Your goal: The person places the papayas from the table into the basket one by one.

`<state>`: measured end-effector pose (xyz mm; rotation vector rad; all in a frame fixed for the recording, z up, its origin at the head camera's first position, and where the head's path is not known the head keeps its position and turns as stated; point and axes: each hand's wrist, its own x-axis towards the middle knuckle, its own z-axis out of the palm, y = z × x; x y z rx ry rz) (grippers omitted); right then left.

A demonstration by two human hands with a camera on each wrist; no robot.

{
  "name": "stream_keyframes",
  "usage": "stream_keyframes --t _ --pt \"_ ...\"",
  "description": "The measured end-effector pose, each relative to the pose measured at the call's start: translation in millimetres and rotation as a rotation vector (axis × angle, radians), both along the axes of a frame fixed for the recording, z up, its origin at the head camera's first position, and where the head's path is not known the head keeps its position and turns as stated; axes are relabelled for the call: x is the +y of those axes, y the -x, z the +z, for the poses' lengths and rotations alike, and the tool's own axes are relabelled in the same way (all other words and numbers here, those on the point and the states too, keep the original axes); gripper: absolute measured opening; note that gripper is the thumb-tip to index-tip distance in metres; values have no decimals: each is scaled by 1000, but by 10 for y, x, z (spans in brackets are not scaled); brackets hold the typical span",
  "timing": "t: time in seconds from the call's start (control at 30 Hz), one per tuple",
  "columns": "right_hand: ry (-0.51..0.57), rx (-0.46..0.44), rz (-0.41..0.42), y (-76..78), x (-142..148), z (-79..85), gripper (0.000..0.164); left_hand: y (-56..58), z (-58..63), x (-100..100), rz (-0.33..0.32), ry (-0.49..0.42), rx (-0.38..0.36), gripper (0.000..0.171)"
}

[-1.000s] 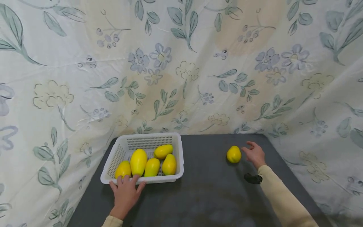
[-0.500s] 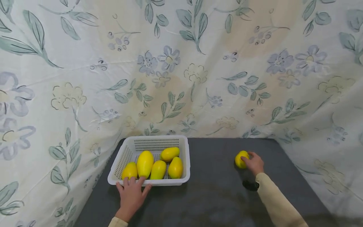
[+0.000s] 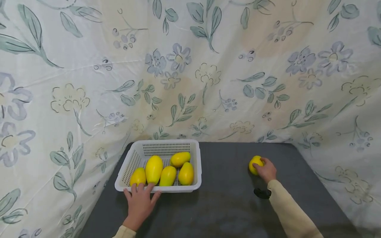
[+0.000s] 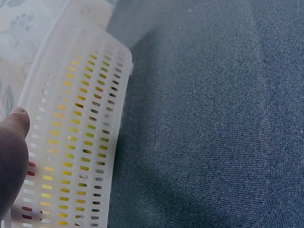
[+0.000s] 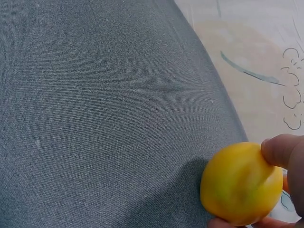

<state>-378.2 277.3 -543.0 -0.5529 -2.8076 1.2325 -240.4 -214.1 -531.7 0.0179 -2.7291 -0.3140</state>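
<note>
At the right of the dark table point(image 3: 226, 205), my right hand point(image 3: 268, 170) grips a yellow mango point(image 3: 254, 164) from its right side. In the right wrist view the thumb lies on top of the mango point(image 5: 242, 185) and fingertips show beneath it. My left hand point(image 3: 140, 203) holds the front rim of a white perforated plastic basket point(image 3: 196, 165), its fingers over the edge. Seen from the left wrist, the thumb point(image 4: 16, 123) lies against the outer side of the basket wall point(image 4: 90, 109). Several yellow mangoes point(image 3: 154, 168) lie inside the basket.
A floral cloth point(image 3: 208, 82) hangs behind the table and along both sides. A black strap-like piece point(image 3: 262, 193) sits at my right wrist. Dark table surface lies between the basket and the held mango.
My right hand has moved left to the mango and its fingers have taken hold of it. My left hand stays at the basket rim. The head view has shifted slightly.
</note>
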Motion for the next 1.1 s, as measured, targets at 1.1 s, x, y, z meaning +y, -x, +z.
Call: stream_keyframes --t 1.1 --pt "159 163 229 55 -726 1125 61 47 -26 15 -50 -19 33 44"
